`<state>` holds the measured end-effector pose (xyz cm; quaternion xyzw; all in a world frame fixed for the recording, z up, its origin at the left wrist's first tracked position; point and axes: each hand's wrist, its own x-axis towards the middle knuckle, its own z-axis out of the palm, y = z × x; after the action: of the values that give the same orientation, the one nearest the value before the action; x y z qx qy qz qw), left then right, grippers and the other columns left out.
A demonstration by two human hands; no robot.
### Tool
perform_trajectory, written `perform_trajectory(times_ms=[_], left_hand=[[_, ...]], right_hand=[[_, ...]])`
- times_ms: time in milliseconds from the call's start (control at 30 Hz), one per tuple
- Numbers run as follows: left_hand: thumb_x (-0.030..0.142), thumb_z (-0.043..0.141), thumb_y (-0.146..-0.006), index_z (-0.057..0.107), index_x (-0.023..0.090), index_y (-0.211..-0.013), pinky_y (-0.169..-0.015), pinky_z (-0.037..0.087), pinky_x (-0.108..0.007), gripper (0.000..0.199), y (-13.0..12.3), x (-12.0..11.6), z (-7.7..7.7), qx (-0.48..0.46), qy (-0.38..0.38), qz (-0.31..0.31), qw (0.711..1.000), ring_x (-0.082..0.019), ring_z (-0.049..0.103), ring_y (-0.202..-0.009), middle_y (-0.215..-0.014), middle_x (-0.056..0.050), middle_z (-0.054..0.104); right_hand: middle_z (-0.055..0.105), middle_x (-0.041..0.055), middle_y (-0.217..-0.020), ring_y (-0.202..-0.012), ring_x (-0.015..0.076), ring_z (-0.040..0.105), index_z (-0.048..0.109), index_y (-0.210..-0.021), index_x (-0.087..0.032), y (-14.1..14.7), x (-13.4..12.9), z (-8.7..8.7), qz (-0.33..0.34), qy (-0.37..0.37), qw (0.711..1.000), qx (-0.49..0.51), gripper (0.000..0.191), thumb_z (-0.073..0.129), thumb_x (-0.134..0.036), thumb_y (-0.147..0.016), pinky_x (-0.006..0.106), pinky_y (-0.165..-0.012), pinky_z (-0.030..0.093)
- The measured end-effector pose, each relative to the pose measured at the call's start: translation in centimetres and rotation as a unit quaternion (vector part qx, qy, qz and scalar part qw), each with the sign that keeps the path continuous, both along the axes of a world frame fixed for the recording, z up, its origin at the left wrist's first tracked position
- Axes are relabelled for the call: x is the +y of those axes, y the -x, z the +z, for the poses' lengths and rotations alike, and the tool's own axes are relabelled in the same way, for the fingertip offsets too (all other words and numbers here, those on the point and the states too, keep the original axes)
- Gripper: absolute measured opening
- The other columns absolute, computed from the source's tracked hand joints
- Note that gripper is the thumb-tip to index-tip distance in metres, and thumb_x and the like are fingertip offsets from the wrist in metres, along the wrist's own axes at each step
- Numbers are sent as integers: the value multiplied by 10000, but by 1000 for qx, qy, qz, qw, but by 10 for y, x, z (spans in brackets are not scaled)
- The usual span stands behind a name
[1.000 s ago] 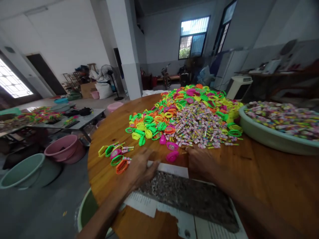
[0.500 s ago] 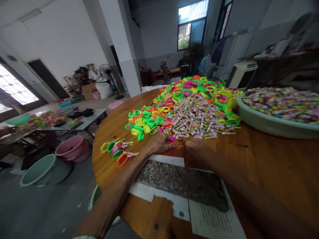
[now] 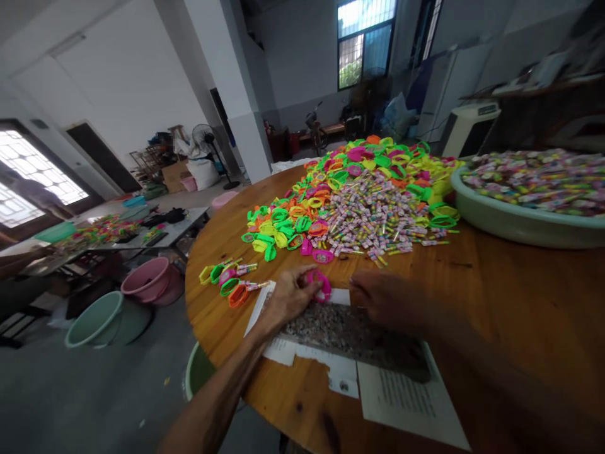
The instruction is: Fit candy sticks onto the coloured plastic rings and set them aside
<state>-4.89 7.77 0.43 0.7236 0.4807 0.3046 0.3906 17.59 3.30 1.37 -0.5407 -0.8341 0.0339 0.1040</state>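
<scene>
1. Evidently, the left hand [image 3: 290, 296] was gripping a pink band [image 3: 325, 287], thumb and fingers pinching the loop on its left side. The band sat in that grip by the far edge of a speckled slab [image 3: 326, 331]; whether it touched the slab could not be told.
2. The right hand [image 3: 385, 296] was just to the right of that grip, apart from the band, its fingers curled in. Whether they held anything, I could not tell.
3. As far as I could judge, the step in hand was the handling of this single band, one hand steadying it while the other worked close beside it.
4. The next move, in my judgement, called for a firm left pinch and a small, careful motion of the right fingertips, without squashing the loop.
5. Just beyond the grip, a second pink band [image 3: 322, 256] lay on the table [image 3: 501, 302]. Farther past it rose a heap of coloured bands [image 3: 278, 230] and, to their right, a pile of wrapped sticks [image 3: 378, 214].
6. Left of the grip lay a small group of bands [image 3: 230, 287] with sticks beside them; whether these were joined was unclear. Sheets of paper [image 3: 411, 397] lay nearer than the grip, partly under the slab.
</scene>
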Motion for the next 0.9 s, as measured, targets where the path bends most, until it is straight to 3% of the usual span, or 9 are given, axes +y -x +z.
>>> perform_trajectory(times_ms=[100, 200, 300, 400, 533, 667, 800, 900], left_hand=[[349, 627, -840, 683, 187, -1198, -567, 363, -221, 396, 10, -5, -1, 96, -86, 19, 992, -108, 497, -612, -700, 13, 608], [394, 599, -860, 714, 177, -1110, -581, 364, -228, 350, 19, -7, 1, 137, -77, 11, 987, -118, 514, -641, -742, 1, 634], [421, 600, -854, 718, 159, -1013, -599, 380, -230, 328, 25, -10, 3, 156, -73, 10, 985, -125, 531, -658, -759, -6, 648], [438, 603, -848, 717, 153, -949, -600, 391, -238, 323, 27, -12, 4, 179, -68, -3, 981, -137, 554, -660, -746, -11, 660], [448, 590, -867, 714, 183, -1103, -712, 457, -266, 376, 28, -15, 2, 182, -78, -21, 980, -174, 628, -799, -925, -42, 724], [446, 566, -892, 675, 203, -1224, -785, 474, -278, 425, 28, -16, -2, 167, -103, -37, 980, -190, 652, -886, -1058, -50, 733], [441, 538, -915, 712, 221, -1120, -676, 443, -248, 347, 29, -16, -1, 172, -109, -60, 977, -159, 635, -772, -933, -15, 741], [429, 519, -933, 729, 227, -1001, -674, 434, -239, 299, 29, -16, 1, 169, -115, -84, 975, -146, 626, -741, -873, 1, 733]], right_hand=[[602, 53, -884, -759, 167, 558, 587, -862, -186, 11, -35, 5, 43, 36, 998, 31, 123, 498, -103, -848, 287, -647, 345], [580, 91, -998, -790, 205, 563, 599, -943, -186, 21, -57, 1, 55, 59, 997, 5, 248, 486, -43, -775, 311, -635, 371], [542, 127, -1147, -920, 247, 567, 602, -1012, -176, 25, -64, -7, 52, 48, 997, 29, 350, 472, -14, -731, 343, -702, 433], [492, 156, -1247, -1051, 267, 540, 596, -1005, -153, 27, -65, -12, 54, 10, 993, 102, 298, 464, -34, -765, 372, -819, 457], [560, 127, -1071, -907, 227, 563, 577, -984, -166, 37, -70, -14, -24, -39, 983, 175, 176, 417, -229, -948, 350, -775, 438], [593, 84, -861, -776, 238, 569, 563, -904, -183, 53, -71, -11, -133, -25, 985, 111, 260, 473, -421, -958, 342, -672, 365], [608, 82, -888, -798, 229, 563, 559, -928, -178, 61, -65, -8, -114, 4, 990, 81, 93, 467, -189, -914, 327, -670, 318], [596, 70, -908, -800, 207, 547, 562, -958, -173, 58, -60, -6, -82, 27, 990, 113, 148, 463, -109, -870, 317, -684, 315]])
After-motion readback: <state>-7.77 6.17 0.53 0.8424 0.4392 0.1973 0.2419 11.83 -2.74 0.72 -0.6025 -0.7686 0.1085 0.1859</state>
